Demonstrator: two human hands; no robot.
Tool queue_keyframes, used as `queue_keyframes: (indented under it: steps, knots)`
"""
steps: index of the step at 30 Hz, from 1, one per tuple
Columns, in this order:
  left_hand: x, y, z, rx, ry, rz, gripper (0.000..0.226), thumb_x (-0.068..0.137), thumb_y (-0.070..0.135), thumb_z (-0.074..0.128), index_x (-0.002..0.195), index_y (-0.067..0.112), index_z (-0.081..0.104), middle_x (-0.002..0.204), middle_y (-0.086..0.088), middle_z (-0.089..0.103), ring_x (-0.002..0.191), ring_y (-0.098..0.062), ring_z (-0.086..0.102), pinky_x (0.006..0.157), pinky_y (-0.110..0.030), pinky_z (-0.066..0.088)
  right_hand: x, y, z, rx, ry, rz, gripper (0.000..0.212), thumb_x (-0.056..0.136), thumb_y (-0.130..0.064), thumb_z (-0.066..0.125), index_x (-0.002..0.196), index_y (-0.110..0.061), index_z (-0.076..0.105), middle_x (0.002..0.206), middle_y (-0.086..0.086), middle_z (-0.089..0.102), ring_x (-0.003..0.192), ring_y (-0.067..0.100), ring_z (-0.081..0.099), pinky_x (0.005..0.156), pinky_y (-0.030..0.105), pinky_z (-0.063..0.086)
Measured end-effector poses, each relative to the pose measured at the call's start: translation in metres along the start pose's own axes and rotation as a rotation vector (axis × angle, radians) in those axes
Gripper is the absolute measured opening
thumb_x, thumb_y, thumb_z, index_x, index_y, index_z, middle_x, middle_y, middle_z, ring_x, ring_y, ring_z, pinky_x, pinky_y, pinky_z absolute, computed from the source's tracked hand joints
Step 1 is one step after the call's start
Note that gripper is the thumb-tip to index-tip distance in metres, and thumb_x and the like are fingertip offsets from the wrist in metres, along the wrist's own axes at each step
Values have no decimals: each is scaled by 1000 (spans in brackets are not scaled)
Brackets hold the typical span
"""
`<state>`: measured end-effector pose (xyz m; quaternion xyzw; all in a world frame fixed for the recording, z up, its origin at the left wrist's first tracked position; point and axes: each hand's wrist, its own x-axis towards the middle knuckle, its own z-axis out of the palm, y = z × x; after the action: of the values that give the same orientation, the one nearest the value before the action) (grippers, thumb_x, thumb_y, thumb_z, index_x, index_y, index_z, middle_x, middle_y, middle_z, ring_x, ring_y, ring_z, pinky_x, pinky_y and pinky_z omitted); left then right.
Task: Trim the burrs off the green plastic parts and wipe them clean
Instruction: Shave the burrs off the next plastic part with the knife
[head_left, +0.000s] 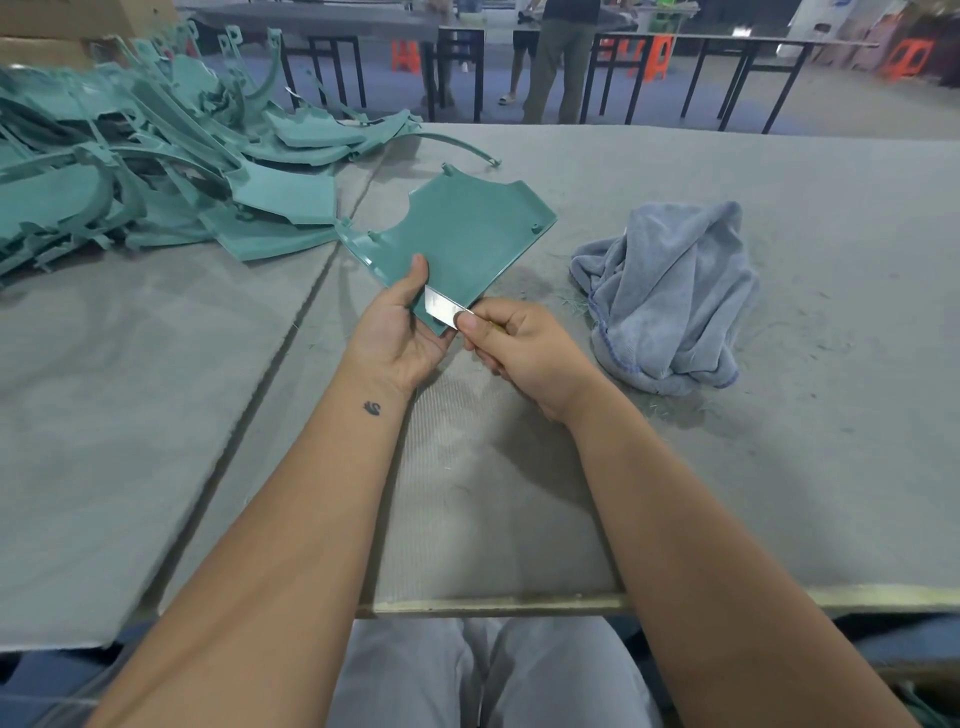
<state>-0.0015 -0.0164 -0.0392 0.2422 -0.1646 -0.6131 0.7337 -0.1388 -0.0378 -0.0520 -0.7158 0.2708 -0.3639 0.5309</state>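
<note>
A flat green plastic part (457, 234) with a curved cut-out and small pegs is held above the grey table. My left hand (400, 327) grips its near corner, thumb on top. My right hand (514, 345) pinches a small knife, and the bare metal blade (439, 307) lies against the part's near edge. A crumpled grey-blue cloth (670, 296) lies on the table just right of my hands.
A big heap of green plastic parts (130, 171) covers the table's far left. A seam (291, 338) runs between two grey table mats. Fine green shavings lie near the cloth. People, black table frames and orange stools stand beyond the table.
</note>
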Motion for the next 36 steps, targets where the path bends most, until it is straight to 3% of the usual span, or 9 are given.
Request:
queue_keyframes:
  steps: [11, 24, 29, 36]
  knots:
    - [-1, 0, 1, -14, 0, -3, 25, 102, 17, 43, 103, 3, 64, 94, -15, 74, 83, -27, 72, 81, -39, 56, -2, -2, 0, -7, 14, 0, 30, 99, -14, 53, 70, -10, 55, 52, 1, 38, 48, 7, 32, 49, 18, 29]
    - [-3, 1, 3, -1, 9, -12, 25, 103, 17, 41, 103, 3, 62, 89, -14, 75, 77, -26, 74, 64, -35, 61, -2, -3, 1, 4, 68, -19, 29, 99, -12, 53, 71, -8, 56, 57, 6, 39, 51, 11, 31, 49, 21, 27]
    - [-7, 6, 0, -30, 31, -49, 22, 102, 15, 43, 110, 2, 60, 91, -18, 74, 77, -30, 73, 61, -40, 61, 1, -5, -16, 360, 278, 59, 30, 103, -17, 46, 73, -14, 51, 52, -6, 41, 46, 5, 29, 42, 19, 17]
    - [-1, 3, 0, 53, 113, -14, 17, 101, 17, 47, 110, 8, 60, 95, -12, 74, 80, -26, 73, 68, -39, 61, -3, -9, -21, 380, 272, 103, 31, 100, -38, 49, 75, -25, 61, 53, 0, 49, 40, 12, 35, 41, 18, 24]
